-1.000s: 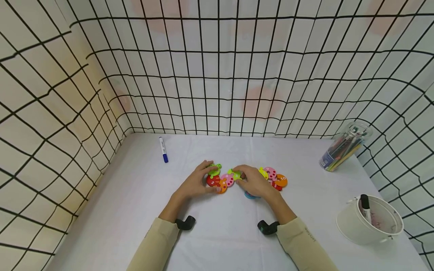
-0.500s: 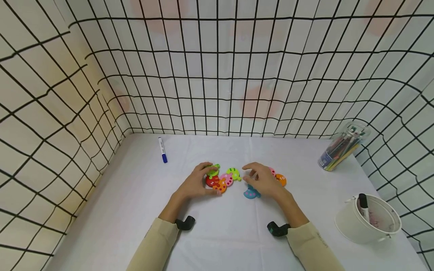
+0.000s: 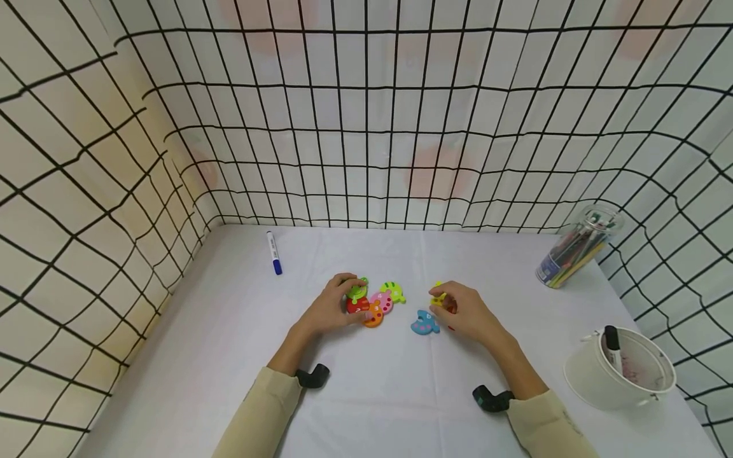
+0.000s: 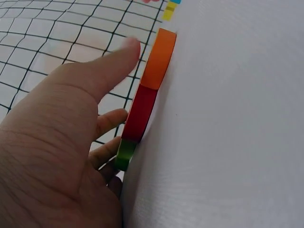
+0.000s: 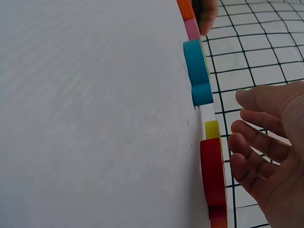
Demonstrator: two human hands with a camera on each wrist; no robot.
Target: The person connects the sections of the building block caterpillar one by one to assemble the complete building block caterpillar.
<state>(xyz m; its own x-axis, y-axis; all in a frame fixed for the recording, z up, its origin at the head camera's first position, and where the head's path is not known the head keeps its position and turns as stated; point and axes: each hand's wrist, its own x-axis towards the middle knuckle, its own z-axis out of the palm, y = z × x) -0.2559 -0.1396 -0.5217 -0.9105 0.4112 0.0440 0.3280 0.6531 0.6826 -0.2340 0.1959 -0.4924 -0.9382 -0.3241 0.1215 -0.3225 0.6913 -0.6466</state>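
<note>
"Blue with pink spots, the blue piece [image 3: 425, 322] lies nearest. How does its edge look?"

"Thick and rounded, from the right wrist. To its left, across a strip of white cloth [image 3: 403, 343], an orange piece [image 3: 375, 321] with red dots adjoins a red piece [image 3: 355, 305] and a pink piece [image 3: 382, 301]."

"Where is the left hand [image 3: 326, 312]?"

"Curved loosely round that side, gripping nothing firmly: its thumb is beside the orange piece, its fingertips at the green piece [image 3: 357, 293] (whether they press cannot be told)."

"And the right hand [image 3: 468, 313]?"

"Relaxed, fingers a little bent and apart, with nothing pinched. It hovers by a yellow piece [image 3: 438, 301] and a second red piece [image 5: 212, 168], both mostly hidden from the head view."

"What room lies between?"

"The lime piece [image 3: 392, 292], striped darker green, ends the left group; bare cloth separates it from the yellow piece."

"Farther out?"

"A blue-capped marker [image 3: 274, 253] lies well apart on the left. On the right, a clear jar [image 3: 578, 248] of pencils stands near the table's side edge. Beyond, the far edge [image 3: 412, 229] runs nearly straight below a black grid [image 3: 366, 131]."
</note>
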